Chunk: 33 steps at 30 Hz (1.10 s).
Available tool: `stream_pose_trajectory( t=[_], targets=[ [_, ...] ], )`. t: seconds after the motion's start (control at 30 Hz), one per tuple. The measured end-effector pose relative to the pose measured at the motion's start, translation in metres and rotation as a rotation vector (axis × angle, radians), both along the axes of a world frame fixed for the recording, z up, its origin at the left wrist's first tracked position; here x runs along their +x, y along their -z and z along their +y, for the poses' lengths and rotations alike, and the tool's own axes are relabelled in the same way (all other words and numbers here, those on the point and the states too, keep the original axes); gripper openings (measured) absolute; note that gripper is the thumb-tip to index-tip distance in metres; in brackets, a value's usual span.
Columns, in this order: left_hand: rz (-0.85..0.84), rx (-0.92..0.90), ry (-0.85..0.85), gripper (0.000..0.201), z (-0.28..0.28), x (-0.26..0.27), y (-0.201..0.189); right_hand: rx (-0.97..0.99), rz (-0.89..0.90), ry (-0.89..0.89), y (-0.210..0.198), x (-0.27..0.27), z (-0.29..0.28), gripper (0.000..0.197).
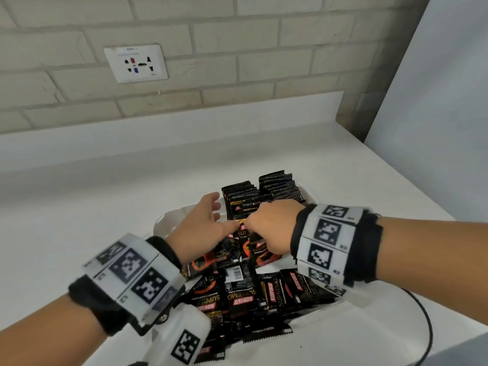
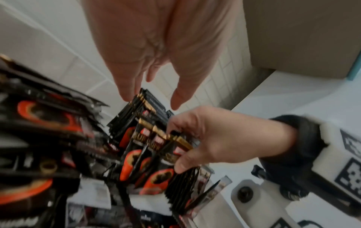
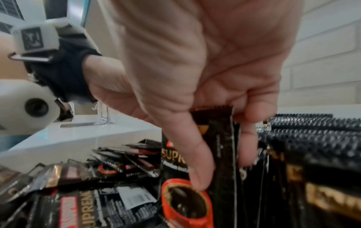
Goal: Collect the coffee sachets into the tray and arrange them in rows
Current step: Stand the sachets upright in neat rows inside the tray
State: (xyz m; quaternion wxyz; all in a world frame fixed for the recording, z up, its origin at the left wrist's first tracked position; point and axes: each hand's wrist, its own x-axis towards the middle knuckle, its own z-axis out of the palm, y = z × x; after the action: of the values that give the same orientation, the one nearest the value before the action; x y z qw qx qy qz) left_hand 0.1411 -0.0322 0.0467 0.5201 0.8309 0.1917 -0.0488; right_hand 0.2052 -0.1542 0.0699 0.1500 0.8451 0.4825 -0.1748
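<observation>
A white tray [image 1: 161,220] on the counter holds black Kopiko coffee sachets. At its far end two rows of sachets [image 1: 264,190] stand upright on edge. Loose sachets [image 1: 245,294] lie heaped flat at the near end. My right hand [image 1: 266,223] [image 3: 222,166] pinches a small upright bunch of sachets [image 3: 218,138] [image 2: 156,146] between thumb and fingers, just in front of the rows. My left hand [image 1: 211,215] [image 2: 152,98] hovers open beside it on the left, fingers straight towards the rows and holding nothing.
The white counter [image 1: 92,207] runs back to a brick wall with a socket plate [image 1: 136,63]. A white panel [image 1: 435,101] closes the right side. A black cable [image 1: 425,313] loops at the near right. A cardboard box [image 2: 302,38] shows in the left wrist view.
</observation>
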Motion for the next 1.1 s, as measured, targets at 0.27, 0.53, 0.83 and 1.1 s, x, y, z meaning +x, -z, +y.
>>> stream_pose_trajectory(
  t=[0.27, 0.53, 0.83, 1.1],
  targets=[
    [-0.013, -0.122, 0.053, 0.074, -0.009, 0.005, 0.013, 0.091, -0.067, 0.028, 0.007, 0.008, 0.008, 0.024],
    [-0.101, -0.088, 0.123, 0.07, -0.019, 0.005, 0.014, 0.16, -0.092, 0.005, 0.01, 0.008, 0.004, 0.033],
    [-0.066, 0.086, 0.066, 0.127, -0.015, 0.026, 0.043, 0.38, 0.034, 0.297, -0.035, 0.039, -0.021, 0.024],
    [-0.066, 0.069, 0.06, 0.134, -0.014, 0.03, 0.054, 0.308, 0.004, 0.271, -0.021, 0.075, -0.013, 0.026]
  ],
)
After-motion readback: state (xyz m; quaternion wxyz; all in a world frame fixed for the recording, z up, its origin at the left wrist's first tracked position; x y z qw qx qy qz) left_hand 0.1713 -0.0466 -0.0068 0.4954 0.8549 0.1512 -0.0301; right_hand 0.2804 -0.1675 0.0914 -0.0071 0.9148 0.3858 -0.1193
